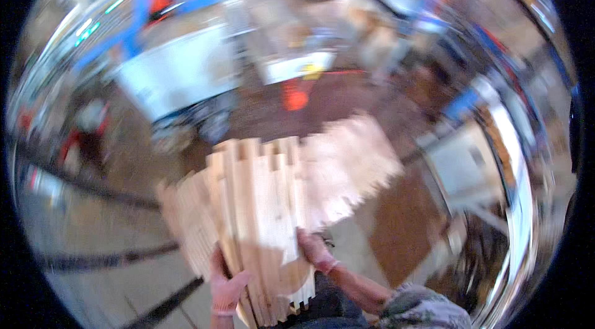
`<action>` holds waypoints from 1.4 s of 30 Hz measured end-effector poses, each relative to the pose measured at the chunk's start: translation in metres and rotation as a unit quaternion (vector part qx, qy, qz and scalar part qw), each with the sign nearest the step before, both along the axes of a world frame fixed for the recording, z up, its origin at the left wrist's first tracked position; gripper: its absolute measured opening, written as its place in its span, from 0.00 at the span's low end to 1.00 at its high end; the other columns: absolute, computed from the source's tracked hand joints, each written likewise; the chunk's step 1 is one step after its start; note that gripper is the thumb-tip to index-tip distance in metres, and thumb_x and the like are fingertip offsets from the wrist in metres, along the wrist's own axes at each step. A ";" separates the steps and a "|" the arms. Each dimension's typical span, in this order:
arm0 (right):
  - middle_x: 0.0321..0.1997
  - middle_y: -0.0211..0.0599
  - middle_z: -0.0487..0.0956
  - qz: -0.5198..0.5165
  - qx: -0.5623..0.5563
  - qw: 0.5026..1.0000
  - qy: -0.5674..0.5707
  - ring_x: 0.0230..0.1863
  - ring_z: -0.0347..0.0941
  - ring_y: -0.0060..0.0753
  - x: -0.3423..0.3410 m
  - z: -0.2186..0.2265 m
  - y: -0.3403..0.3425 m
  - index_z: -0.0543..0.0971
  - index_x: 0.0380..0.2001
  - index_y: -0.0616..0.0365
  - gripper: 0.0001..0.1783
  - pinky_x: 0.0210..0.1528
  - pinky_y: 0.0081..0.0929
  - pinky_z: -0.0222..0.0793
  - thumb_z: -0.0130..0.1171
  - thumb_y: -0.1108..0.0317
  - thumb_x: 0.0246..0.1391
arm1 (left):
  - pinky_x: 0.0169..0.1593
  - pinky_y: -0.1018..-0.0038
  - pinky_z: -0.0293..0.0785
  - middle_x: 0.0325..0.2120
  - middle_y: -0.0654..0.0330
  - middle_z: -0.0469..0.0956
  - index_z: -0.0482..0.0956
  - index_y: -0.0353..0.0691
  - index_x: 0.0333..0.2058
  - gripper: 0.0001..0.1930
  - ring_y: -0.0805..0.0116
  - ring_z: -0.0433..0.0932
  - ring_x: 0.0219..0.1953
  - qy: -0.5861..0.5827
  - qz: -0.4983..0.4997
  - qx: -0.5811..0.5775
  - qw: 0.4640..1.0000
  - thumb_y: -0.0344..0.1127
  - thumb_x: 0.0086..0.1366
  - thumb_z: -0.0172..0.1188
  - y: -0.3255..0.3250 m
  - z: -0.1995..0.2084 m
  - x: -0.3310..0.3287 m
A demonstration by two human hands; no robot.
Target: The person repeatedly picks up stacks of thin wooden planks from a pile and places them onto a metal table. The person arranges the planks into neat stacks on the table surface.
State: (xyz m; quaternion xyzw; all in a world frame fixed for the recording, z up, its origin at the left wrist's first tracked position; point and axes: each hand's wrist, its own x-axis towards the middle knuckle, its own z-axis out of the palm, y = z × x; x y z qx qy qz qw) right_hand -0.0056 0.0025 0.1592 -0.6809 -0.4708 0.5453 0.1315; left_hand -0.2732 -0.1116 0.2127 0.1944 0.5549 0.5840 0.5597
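Note:
A bundle of pale wooden strips [263, 205] lies lengthwise in front of me, with uneven ends at the far side. My left hand [227, 285] grips its left edge near the close end, thumb over the top. On the opposite edge my right hand [315, 250] presses in, its fingers partly hidden. Both hands seem to wear thin pinkish gloves. Beneath or just beyond the bundle are more strips in rows, a left row [192, 214] and a wider right row [350, 168] with jagged ends. Blur hides whether the bundle touches them.
A large whitish box-shaped bin [180, 72] stands far left. An orange-red object [295, 95] is ahead, below a white panel [297, 67]. To the right is a pale machine or cabinet [465, 168]. Dark bars or cables [111, 261] cross the floor at left.

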 end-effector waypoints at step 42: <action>0.20 0.25 0.73 -0.759 0.307 0.563 0.116 0.22 0.66 0.25 0.357 0.127 0.090 0.81 0.26 0.56 0.36 0.27 0.31 0.66 0.53 0.31 0.67 | 0.72 0.62 0.62 0.69 0.53 0.65 0.54 0.32 0.75 0.51 0.59 0.66 0.69 -0.020 -0.681 0.332 0.653 0.35 0.53 0.67 0.418 0.161 0.515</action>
